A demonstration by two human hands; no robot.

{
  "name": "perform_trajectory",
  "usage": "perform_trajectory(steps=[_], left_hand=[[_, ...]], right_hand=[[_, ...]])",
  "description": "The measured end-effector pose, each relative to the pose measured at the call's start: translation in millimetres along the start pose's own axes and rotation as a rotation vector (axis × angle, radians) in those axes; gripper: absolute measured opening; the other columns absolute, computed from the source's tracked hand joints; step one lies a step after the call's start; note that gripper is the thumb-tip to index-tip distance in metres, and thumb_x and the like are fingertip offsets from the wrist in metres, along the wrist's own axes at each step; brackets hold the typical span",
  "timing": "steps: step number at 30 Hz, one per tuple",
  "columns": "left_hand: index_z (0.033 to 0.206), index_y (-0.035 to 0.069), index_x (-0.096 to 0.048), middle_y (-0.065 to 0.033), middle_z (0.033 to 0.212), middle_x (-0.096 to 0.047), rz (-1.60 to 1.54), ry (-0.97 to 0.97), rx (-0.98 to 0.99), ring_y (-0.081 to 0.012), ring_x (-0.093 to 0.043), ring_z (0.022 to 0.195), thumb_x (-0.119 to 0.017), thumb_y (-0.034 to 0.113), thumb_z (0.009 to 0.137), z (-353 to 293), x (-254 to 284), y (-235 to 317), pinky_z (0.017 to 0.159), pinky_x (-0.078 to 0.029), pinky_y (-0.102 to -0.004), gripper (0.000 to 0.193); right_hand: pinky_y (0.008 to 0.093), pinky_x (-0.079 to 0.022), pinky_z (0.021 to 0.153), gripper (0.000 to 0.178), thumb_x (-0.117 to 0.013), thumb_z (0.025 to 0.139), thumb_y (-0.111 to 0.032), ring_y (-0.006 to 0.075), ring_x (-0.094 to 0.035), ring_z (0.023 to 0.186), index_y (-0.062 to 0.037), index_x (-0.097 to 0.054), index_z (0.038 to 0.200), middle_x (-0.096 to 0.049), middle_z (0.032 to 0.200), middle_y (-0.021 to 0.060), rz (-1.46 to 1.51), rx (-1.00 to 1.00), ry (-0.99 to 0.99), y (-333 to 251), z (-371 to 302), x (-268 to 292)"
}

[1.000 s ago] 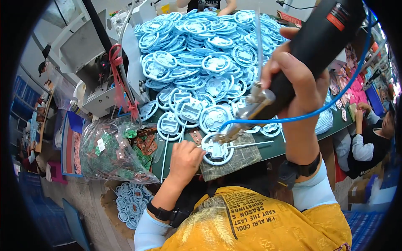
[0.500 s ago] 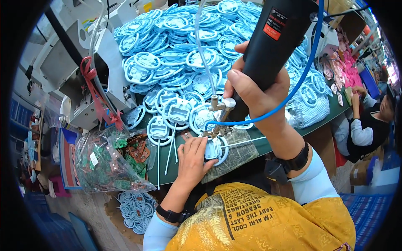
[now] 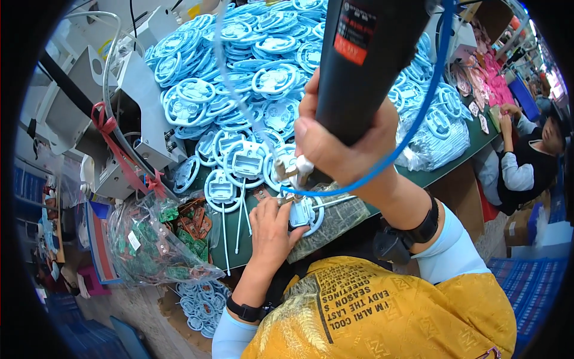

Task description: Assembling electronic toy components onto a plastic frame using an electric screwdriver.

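Observation:
My right hand [image 3: 347, 140] is wrapped around a black powered screwdriver [image 3: 359, 78] with a blue hose and a clear tube joined to its metal head [image 3: 296, 170]. The tool's tip points down toward a light-blue round plastic part [image 3: 302, 212] on the bench, close to my left fingertips. Whether the tip touches the part cannot be made out. My left hand [image 3: 272, 230] steadies that part, its fingers along the left side and the thumb at the near edge. A thin white stick [image 3: 335, 201] reaches out from the part to the right.
A big heap of light-blue plastic parts [image 3: 239, 78] covers the green bench behind. Several parts with white sticks lie left of my hand. A clear bag of circuit boards [image 3: 158, 239] sits at the left, below a grey machine [image 3: 140, 113]. At right, another person [image 3: 526, 161] works.
The screwdriver and my right hand have shifted slightly left and down in the picture. The view has moved a little too. My left hand stays on the same part.

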State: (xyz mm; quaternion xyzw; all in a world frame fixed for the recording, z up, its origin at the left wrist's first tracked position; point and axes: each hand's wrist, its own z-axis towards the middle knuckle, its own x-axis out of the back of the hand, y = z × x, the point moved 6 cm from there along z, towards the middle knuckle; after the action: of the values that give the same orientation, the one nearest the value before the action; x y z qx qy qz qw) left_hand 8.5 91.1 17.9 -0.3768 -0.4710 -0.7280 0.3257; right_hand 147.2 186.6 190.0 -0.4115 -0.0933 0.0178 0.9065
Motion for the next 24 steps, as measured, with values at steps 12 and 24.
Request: perform_trajectory(steps=[12, 24], left_hand=[[0.123, 0.006, -0.059, -0.0133, 0.11, -0.053, 0.014, 0.004, 0.006, -0.0345, -0.049, 0.112, -0.09, 0.023, 0.06, -1.3, -3.3, 2.0, 0.094, -0.037, -0.0454, 0.072], [0.122, 0.004, -0.058, -0.0176, 0.114, -0.054, 0.054, -0.024, -0.005, -0.0378, -0.048, 0.115, -0.089, 0.023, 0.062, -3.9, -6.1, 2.5, 0.096, -0.037, -0.0482, 0.071]], right_hand=[[0.0251, -0.049, 0.061, 0.036, -0.07, 0.076, 0.001, 0.008, -0.061, 0.065, 0.0021, -0.056, 0.11, -0.062, 0.078, 0.0019, 0.129, -0.04, 0.107, -6.2, -5.2, 7.0], [0.0265, -0.045, 0.059, 0.039, -0.072, 0.076, -0.009, 0.009, -0.051, 0.061, -0.0044, -0.052, 0.11, -0.055, 0.073, 0.0017, 0.192, -0.066, 0.065, -6.9, -4.4, -7.2]])
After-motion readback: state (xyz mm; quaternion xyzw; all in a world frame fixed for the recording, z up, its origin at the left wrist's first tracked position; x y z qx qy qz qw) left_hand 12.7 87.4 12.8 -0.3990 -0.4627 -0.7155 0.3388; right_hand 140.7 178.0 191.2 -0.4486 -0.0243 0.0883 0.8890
